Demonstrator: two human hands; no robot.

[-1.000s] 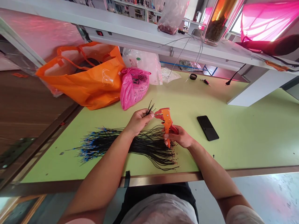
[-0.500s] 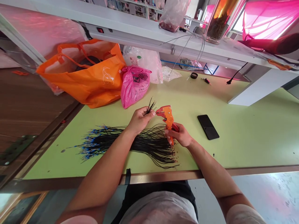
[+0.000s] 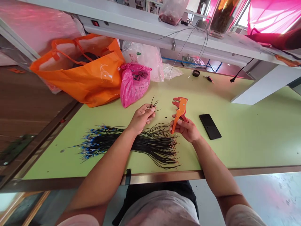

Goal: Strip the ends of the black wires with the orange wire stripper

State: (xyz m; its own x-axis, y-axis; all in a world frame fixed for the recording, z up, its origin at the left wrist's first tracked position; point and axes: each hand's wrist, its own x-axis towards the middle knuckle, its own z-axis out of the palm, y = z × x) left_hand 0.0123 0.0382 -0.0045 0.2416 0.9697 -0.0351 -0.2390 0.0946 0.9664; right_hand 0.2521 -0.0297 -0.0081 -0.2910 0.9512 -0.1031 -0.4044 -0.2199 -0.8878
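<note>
Several thin black wires (image 3: 154, 103) stick up out of my left hand (image 3: 142, 118), which is closed on them between thumb and fingers. My right hand (image 3: 187, 128) holds an orange and red wire stripper (image 3: 180, 110) by its handles, its jaws pointing up and to the left, apart from the wires. Beneath and between my hands a wide bundle of black wires (image 3: 152, 142) lies across the green table, with blue ends at the left and reddish tips at the right. A small dark scrap (image 3: 166, 117) rests between my hands.
A black phone (image 3: 210, 126) lies right of my right hand. At the back left stand an orange bag (image 3: 94, 78) and a pink plastic bag (image 3: 135, 83). A white shelf (image 3: 131, 28) crosses above the table, and a black tape roll (image 3: 196, 73) sits below it.
The stripper has moved away from the wires, up and to the right with my right hand, and its jaws have come off the wire. A dark scrap now shows on the table.
</note>
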